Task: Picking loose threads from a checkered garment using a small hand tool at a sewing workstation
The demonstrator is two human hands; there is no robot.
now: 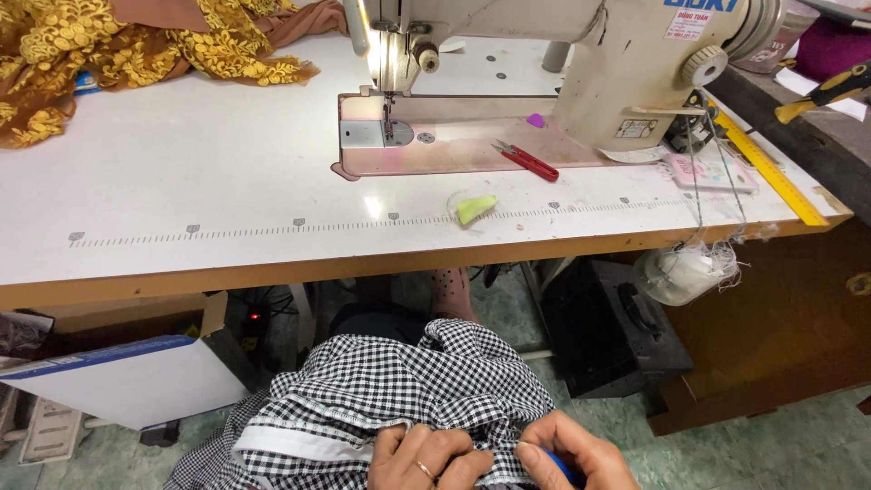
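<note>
Room: green tiled floor (780, 454) under a white sewing table (209, 181) with a wooden front edge and a printed ruler scale along it.
Machine: cream sewing machine (626, 82) stands on the table, its lamp lit over the needle plate.
On the table: red thread snips (526, 161) lie on the machine bed; a pale green piece of chalk (475, 209) lies near the front edge; a yellow ruler (767, 171) runs along the right side; gold lace fabric (118, 54) is heaped at the far left.
Cloth: black-and-white checked fabric (390, 390) is bunched in the lap, below the table edge.
Left hand (426, 458): fingers curled, pinching the checked fabric's edge; a ring shows on one finger.
Right hand (572, 454): closed on the same edge just beside the left, with a small blue object (561, 467) in its grip; what that object is I cannot tell.
Under the table: white board (127, 377) leans at left; black motor box (617, 327) sits at right.
</note>
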